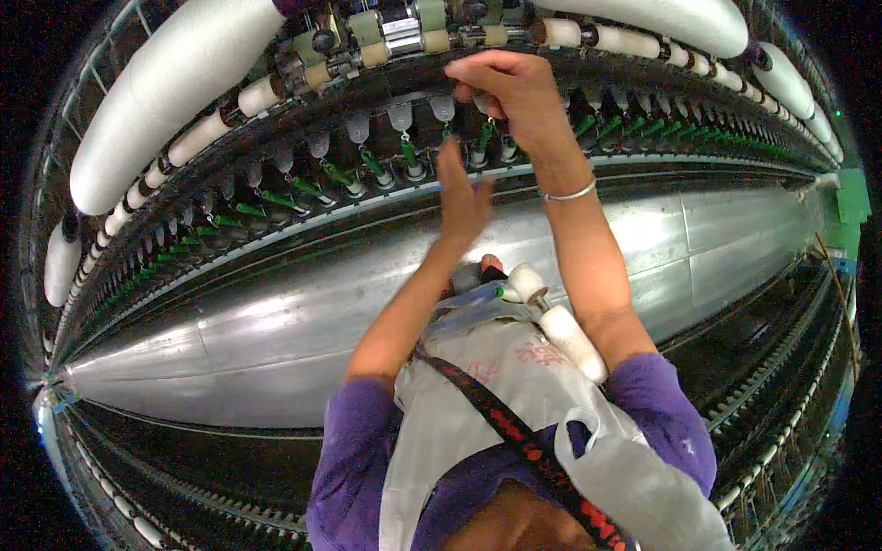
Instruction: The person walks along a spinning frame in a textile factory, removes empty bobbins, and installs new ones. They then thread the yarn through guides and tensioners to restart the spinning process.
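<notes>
1. Green spindles (410, 158): arranged in a row below the white rollers (628, 41).
2. Left hand (466, 204): blurred, before the spindles, thumb spread from the fingers; contact cannot be determined.
3. Right hand (519, 92): higher, near the rollers, fingers bent toward the thumb; whether it pinches anything cannot be determined.

Nothing we can read here. We see red print (540, 354) on the front of the pale apron (427, 409), too blurred to make out. We also see red marks (603, 530) on the black strap (473, 392); can't tell letters from pattern.
</notes>
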Demonstrator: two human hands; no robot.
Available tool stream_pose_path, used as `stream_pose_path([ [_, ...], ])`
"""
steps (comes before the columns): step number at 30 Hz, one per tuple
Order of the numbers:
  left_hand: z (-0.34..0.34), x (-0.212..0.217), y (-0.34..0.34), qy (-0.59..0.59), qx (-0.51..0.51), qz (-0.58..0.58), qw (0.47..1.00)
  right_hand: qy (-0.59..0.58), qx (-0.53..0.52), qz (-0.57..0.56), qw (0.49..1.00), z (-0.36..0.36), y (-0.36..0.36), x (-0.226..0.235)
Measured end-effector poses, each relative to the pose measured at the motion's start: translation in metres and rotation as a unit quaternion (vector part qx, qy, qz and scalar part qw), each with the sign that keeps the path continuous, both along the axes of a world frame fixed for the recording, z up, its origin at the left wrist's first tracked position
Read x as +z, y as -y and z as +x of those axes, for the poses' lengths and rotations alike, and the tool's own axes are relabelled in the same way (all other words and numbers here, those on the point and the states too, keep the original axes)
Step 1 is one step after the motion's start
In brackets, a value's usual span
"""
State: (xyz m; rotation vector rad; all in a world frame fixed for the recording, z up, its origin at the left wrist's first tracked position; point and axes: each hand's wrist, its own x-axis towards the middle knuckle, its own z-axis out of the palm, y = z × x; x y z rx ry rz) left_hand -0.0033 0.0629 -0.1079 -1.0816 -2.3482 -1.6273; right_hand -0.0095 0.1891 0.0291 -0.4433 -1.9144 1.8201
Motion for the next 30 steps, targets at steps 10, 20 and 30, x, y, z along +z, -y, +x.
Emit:
stream_pose_path([
  [10,0.098,0.089,0.064,0.024,-0.574,-0.102,0.812,0.140,0.011,0.195,0.971,0.013,0.038,-0.207],
  [20,0.090,0.067,0.072,0.064,-0.646,-0.128,0.749,0.108,-0.151,0.672,0.717,0.016,-0.008,-0.008],
  [30,-0.088,0.084,0.008,-0.136,-0.067,-0.362,0.920,-0.118,-0.136,0.861,0.476,-0.065,0.006,0.052],
])
